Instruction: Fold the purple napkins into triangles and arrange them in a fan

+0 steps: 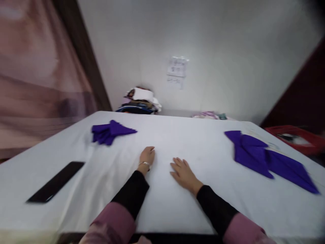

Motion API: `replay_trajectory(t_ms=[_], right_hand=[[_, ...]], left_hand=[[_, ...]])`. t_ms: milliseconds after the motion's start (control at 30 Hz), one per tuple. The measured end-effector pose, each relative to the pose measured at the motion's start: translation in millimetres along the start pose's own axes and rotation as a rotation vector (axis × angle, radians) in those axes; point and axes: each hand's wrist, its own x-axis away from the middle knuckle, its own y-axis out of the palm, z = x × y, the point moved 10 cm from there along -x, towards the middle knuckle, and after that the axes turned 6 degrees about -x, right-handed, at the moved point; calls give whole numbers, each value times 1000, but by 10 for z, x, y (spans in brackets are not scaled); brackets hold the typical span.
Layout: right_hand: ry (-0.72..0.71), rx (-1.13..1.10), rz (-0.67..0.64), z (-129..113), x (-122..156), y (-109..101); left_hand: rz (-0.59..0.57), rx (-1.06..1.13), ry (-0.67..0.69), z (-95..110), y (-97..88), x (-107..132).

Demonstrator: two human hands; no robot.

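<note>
Both of my hands rest on a white table (193, 142), near its middle. My left hand (147, 156) lies with its fingers curled under, a thin bracelet at the wrist, and nothing shows in it. My right hand (184, 173) lies flat with the fingers spread, holding nothing. A folded purple cloth (110, 132) sits at the far left of the table, well beyond my left hand. A larger pile of purple cloths (266, 157) lies spread at the right, apart from my right hand.
A flat black phone-like slab (57, 182) lies at the table's near left. Behind the table, stacked clothes (141, 100) sit against a white wall with a paper note (177, 70). A red basket (296, 137) stands at the far right, a pinkish curtain (38, 74) on the left.
</note>
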Motion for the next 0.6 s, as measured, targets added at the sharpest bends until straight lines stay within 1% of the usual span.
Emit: replay_trajectory(t_ms=[67,133,267,400,500,600], right_hand=[[-8,-2,-11,34,-3,52],[-19,2,0,72,-3,91],[-32,-21,24,172,3,174],[-46,-76,77,283,0,223],[-81,-105,116,322,13,239],[-147,-93,134,299,45,237]], left_hand=[[27,-67,-16,-70,-81,-27],[52,-131,-60,-197,-160,-72],[88,-229,-147,-494,-340,-192],[132,-297,-253,-802,-552,-328],[160,-330,-334,-1014,-671,-436],[181,-354,-409,-1199,-747,-538]])
